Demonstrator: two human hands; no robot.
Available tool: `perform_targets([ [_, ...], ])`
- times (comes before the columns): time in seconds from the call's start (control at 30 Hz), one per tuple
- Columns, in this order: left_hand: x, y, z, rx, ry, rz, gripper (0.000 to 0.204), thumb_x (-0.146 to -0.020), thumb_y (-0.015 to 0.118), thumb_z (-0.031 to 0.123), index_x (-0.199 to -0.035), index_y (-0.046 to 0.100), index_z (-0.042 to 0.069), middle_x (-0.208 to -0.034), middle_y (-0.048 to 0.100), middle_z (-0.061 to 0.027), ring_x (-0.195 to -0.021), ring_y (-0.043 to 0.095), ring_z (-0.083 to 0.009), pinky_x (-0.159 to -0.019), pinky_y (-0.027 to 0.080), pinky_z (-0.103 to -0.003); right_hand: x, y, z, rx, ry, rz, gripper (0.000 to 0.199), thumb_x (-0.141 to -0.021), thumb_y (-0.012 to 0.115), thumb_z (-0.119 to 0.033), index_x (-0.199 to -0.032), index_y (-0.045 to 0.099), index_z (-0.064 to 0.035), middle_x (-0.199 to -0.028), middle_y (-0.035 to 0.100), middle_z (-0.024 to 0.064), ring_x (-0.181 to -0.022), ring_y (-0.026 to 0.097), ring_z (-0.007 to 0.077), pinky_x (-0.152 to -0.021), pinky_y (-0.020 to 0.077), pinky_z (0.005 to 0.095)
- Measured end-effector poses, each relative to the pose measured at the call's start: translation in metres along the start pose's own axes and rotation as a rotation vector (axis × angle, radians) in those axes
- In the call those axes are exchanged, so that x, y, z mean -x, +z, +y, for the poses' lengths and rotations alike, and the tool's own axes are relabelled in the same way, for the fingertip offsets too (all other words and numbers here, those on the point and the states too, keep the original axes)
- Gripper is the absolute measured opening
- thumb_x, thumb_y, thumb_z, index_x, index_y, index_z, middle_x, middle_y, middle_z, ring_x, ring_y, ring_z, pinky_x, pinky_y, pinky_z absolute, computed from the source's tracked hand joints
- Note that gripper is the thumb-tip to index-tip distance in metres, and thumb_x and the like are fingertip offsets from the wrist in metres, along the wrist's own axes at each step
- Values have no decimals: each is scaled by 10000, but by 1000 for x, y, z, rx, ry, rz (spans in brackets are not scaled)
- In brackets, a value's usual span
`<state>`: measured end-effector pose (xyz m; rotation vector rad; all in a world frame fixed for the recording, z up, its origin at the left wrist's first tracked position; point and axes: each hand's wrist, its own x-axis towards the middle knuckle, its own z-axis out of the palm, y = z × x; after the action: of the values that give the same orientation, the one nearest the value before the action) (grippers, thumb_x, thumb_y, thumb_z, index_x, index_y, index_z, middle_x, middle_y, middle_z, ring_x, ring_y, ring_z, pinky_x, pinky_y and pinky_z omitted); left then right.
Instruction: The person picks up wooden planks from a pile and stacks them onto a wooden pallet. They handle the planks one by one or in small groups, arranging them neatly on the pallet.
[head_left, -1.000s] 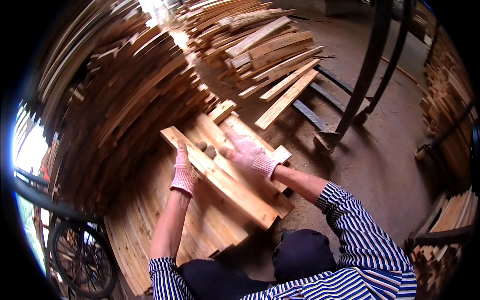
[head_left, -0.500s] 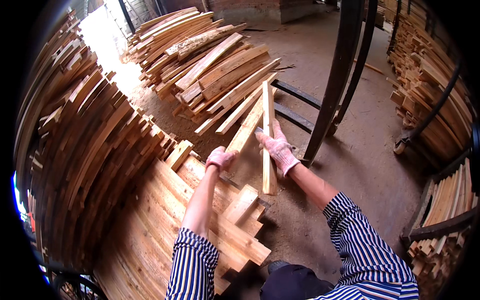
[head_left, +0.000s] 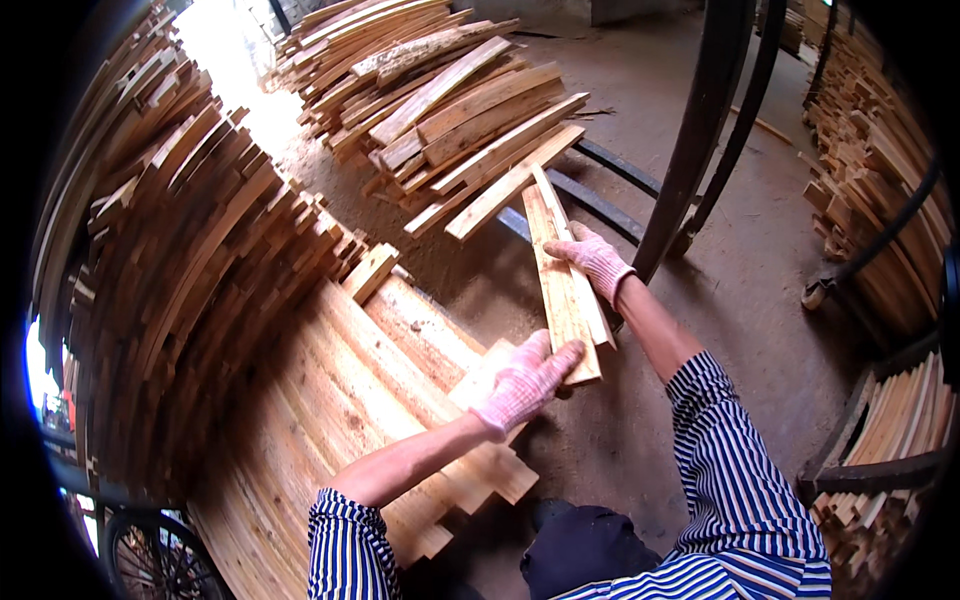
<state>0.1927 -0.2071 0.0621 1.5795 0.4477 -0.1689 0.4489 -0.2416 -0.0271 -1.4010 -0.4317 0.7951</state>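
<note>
Two light wooden boards lie side by side in my hands, slanting away from me above the floor. My right hand [head_left: 595, 262], in a pinkish knitted glove, is closed around the boards partway along, its thumb over the left board [head_left: 556, 285] and its fingers about the outer edge of the right board [head_left: 588, 300]. At the near end, my left hand [head_left: 530, 383], gloved alike, grips the left board. Its fingertips beneath are partly hidden. Left of my hands is a layer of boards [head_left: 340, 370] laid edge to edge.
A tall board stack [head_left: 190, 290] rises at the left. Ahead lies a loose board pile [head_left: 450, 110], beside the dark metal frame [head_left: 690, 140] with low bars on the floor. More stacked wood [head_left: 880, 150] and a wheeled rack [head_left: 880, 470] stand at right. A spoked wheel [head_left: 155, 560] shows lower left.
My left hand has moved right and nearer, bringing its board alongside the one in my right hand. The right hand has shifted slightly right, and the view has tilted a little.
</note>
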Motion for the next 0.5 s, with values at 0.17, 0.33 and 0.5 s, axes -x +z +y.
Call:
perform_targets([
  [0.17,16,43,-40,-301,117,390,575,-844,823,331,-1215,529,4,-1065,702,-216,-945,696,-338,-811,562,-450,54,35,-17,128,69,-149,761,-810,868,-234,-1418,482,13,-1115,682,134,-896,673,177,-793,587,341],
  [0.33,67,60,-51,-399,315,381,758,-889,798,240,-1460,401,-61,-1261,637,-247,-1112,676,-304,-910,611,-379,69,79,-27,183,-141,-244,917,-769,867,-180,-1534,393,-1,-1218,646,141,-970,660,188,-855,563,312],
  [0.5,113,-25,-46,-371,376,368,583,-989,680,214,-1483,468,-10,-1362,620,-207,-1175,649,-255,-1027,551,-365,75,163,-20,788,-211,-277,867,-827,759,-264,-1574,363,-71,-1322,611,233,-1005,672,250,-819,586,354],
])
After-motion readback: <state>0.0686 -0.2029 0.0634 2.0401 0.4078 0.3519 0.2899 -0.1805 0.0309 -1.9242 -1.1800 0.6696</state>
